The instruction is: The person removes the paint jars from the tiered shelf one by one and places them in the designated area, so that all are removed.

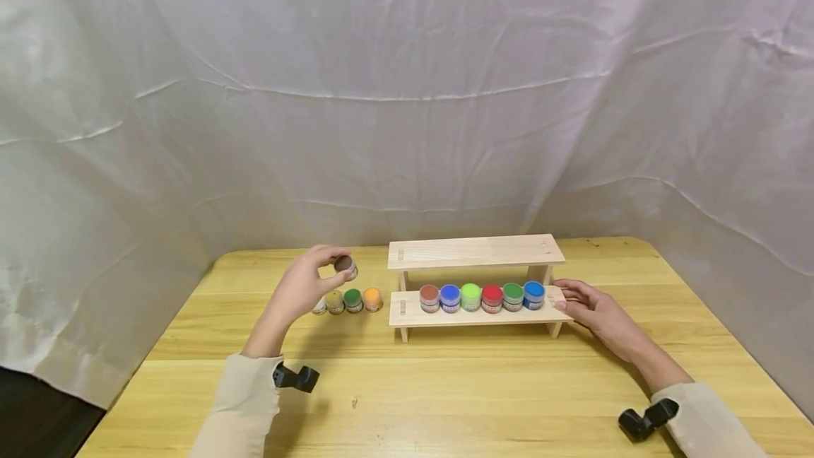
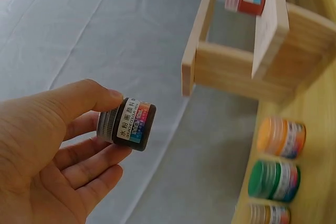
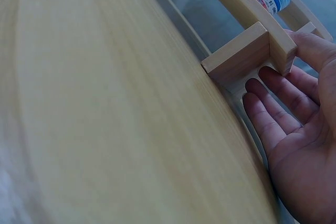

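My left hand [image 1: 307, 283] pinches a small dark brown gouache paint jar [image 2: 135, 124] between thumb and fingers, above the table. Below it stand several jars in a row, among them an orange jar [image 1: 372, 300], a green jar [image 1: 352, 300] and a yellowish jar [image 1: 334, 301]. A two-tier wooden rack [image 1: 473, 251] stands right of them. Its lower step bears a row of several jars, from a reddish-brown jar [image 1: 429, 298] to a blue jar [image 1: 533, 295]. My right hand [image 1: 600, 316] grips the right end of that step, thumb on top and fingers beneath.
The wooden table [image 1: 407, 394] carries the rack near its back edge. A pale cloth curtain [image 1: 394, 126] hangs behind and at the sides. A black camera is strapped on each wrist.
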A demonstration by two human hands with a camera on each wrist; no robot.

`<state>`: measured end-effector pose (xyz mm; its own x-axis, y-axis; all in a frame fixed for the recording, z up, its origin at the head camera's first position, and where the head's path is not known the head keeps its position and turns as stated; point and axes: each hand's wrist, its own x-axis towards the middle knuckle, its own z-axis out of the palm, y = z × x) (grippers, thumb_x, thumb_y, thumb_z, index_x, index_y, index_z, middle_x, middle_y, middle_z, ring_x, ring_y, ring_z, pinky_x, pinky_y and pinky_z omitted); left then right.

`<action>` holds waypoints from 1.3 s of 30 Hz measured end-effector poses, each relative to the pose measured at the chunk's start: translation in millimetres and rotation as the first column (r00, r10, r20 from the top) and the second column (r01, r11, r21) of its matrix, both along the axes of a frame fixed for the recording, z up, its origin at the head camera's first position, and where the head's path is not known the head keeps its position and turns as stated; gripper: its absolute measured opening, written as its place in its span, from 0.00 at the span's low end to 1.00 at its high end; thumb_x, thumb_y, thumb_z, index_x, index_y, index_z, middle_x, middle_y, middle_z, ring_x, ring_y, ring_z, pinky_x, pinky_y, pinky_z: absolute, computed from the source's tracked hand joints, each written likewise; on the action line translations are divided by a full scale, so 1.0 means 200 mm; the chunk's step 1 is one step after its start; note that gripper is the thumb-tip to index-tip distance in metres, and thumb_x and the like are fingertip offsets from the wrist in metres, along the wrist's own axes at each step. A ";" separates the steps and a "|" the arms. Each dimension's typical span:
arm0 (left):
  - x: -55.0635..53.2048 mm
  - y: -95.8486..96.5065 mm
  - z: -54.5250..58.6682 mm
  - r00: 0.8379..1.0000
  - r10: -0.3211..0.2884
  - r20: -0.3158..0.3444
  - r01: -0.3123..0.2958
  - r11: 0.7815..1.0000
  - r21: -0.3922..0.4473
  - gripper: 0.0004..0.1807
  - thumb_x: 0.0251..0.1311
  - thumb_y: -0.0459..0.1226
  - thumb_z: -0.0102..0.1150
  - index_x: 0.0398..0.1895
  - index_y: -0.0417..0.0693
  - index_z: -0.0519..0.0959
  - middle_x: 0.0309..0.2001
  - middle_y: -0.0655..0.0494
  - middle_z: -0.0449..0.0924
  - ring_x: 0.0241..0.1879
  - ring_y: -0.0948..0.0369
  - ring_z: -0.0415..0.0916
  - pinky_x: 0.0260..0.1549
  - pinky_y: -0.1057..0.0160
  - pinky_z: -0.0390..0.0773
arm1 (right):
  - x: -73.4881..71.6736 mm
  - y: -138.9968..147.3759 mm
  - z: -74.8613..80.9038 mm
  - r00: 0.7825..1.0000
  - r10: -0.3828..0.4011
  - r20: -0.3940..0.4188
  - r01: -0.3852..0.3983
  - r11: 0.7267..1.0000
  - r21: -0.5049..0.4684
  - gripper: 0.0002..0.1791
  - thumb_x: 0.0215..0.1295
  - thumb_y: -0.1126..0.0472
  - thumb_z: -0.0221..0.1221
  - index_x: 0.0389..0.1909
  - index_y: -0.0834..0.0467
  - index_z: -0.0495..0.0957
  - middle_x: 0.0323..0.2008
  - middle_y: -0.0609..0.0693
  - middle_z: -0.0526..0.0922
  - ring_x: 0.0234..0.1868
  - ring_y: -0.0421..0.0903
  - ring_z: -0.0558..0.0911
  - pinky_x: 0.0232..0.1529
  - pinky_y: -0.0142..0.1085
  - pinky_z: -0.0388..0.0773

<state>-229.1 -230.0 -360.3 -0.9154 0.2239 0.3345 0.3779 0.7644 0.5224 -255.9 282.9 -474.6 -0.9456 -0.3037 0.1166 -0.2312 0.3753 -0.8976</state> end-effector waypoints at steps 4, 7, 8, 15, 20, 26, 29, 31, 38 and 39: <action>0.01 -0.08 -0.03 1.000 0.021 0.013 -0.021 1.000 0.011 0.23 0.62 0.42 0.66 0.58 0.44 0.79 0.52 0.48 0.78 0.54 0.48 0.75 0.53 0.42 0.73 | -0.01 0.00 -0.01 1.000 -0.005 0.009 0.005 1.000 -0.002 0.31 0.71 0.55 0.58 0.69 0.65 0.62 0.57 0.65 0.73 0.48 0.33 0.77 0.47 0.25 0.75; 0.01 -0.14 -0.06 0.999 0.030 0.029 -0.031 0.999 0.017 0.23 0.62 0.41 0.66 0.59 0.42 0.78 0.52 0.47 0.79 0.55 0.46 0.74 0.53 0.41 0.73 | -0.01 0.00 -0.02 1.000 -0.010 0.014 0.010 1.000 -0.004 0.31 0.71 0.55 0.58 0.69 0.64 0.62 0.57 0.65 0.74 0.48 0.33 0.78 0.47 0.25 0.75; 0.01 -0.15 -0.07 0.999 0.032 0.031 -0.032 0.999 0.017 0.23 0.62 0.41 0.66 0.59 0.41 0.78 0.52 0.46 0.79 0.55 0.45 0.74 0.53 0.41 0.73 | -0.01 0.00 -0.02 1.000 -0.010 0.015 0.010 1.000 -0.005 0.31 0.71 0.55 0.58 0.69 0.64 0.62 0.57 0.65 0.73 0.48 0.33 0.78 0.47 0.25 0.75; 0.01 -0.26 -0.12 0.999 0.021 0.041 -0.022 1.000 0.021 0.23 0.62 0.38 0.65 0.59 0.38 0.77 0.55 0.42 0.78 0.54 0.45 0.74 0.54 0.41 0.73 | -0.01 0.00 -0.02 1.000 -0.009 0.018 0.009 1.000 -0.011 0.31 0.71 0.55 0.58 0.69 0.64 0.62 0.57 0.64 0.74 0.48 0.34 0.78 0.47 0.25 0.75; 0.01 -0.33 -0.16 0.998 0.033 0.061 -0.035 0.999 0.032 0.23 0.62 0.37 0.65 0.59 0.36 0.77 0.54 0.41 0.78 0.53 0.45 0.75 0.52 0.41 0.73 | 0.00 0.00 -0.01 1.000 -0.001 0.017 0.002 1.000 -0.025 0.31 0.71 0.56 0.58 0.69 0.65 0.62 0.56 0.65 0.74 0.48 0.34 0.78 0.46 0.25 0.76; 0.01 -0.38 -0.19 0.994 0.061 0.095 -0.065 0.997 0.044 0.23 0.63 0.36 0.65 0.59 0.35 0.76 0.56 0.38 0.76 0.55 0.43 0.73 0.53 0.40 0.73 | 0.02 0.00 0.01 1.000 -0.003 0.011 0.003 1.000 -0.024 0.30 0.72 0.57 0.58 0.69 0.65 0.62 0.57 0.66 0.73 0.48 0.33 0.77 0.46 0.24 0.75; 0.01 -0.40 -0.21 0.991 0.074 0.113 -0.080 0.996 0.048 0.23 0.63 0.35 0.64 0.59 0.34 0.76 0.57 0.37 0.75 0.56 0.42 0.72 0.53 0.40 0.73 | 0.02 0.00 0.01 1.000 -0.009 0.008 0.009 1.000 -0.017 0.30 0.71 0.56 0.58 0.69 0.65 0.62 0.57 0.66 0.73 0.48 0.32 0.77 0.46 0.24 0.75; 0.00 -0.42 -0.22 0.990 0.082 0.116 -0.088 0.995 0.047 0.22 0.63 0.34 0.64 0.59 0.34 0.76 0.57 0.37 0.75 0.56 0.42 0.71 0.53 0.40 0.73 | 0.02 0.00 0.01 1.000 -0.005 0.010 0.005 1.000 -0.021 0.30 0.72 0.57 0.58 0.69 0.65 0.62 0.56 0.66 0.73 0.48 0.33 0.77 0.46 0.24 0.75; 0.00 -0.47 -0.27 0.986 0.103 0.128 -0.107 0.994 0.020 0.23 0.64 0.34 0.63 0.61 0.34 0.74 0.59 0.35 0.73 0.56 0.41 0.71 0.52 0.41 0.74 | 0.02 -0.01 0.02 1.000 -0.001 0.007 0.001 1.000 -0.023 0.30 0.72 0.57 0.58 0.69 0.65 0.62 0.57 0.67 0.73 0.48 0.33 0.77 0.47 0.24 0.75; 0.00 -0.48 -0.27 0.986 0.103 0.132 -0.106 0.994 0.018 0.23 0.64 0.34 0.62 0.61 0.34 0.74 0.59 0.35 0.73 0.57 0.40 0.71 0.52 0.41 0.74 | 0.02 -0.01 0.02 1.000 0.000 0.007 0.000 1.000 -0.022 0.30 0.72 0.56 0.57 0.69 0.65 0.62 0.57 0.67 0.73 0.49 0.33 0.77 0.47 0.24 0.75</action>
<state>-229.0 -325.3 -414.9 -0.9697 0.1175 0.2143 0.2233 0.7823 0.5814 -252.8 280.6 -471.6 -0.9463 -0.3014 0.1170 -0.2254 0.3555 -0.9071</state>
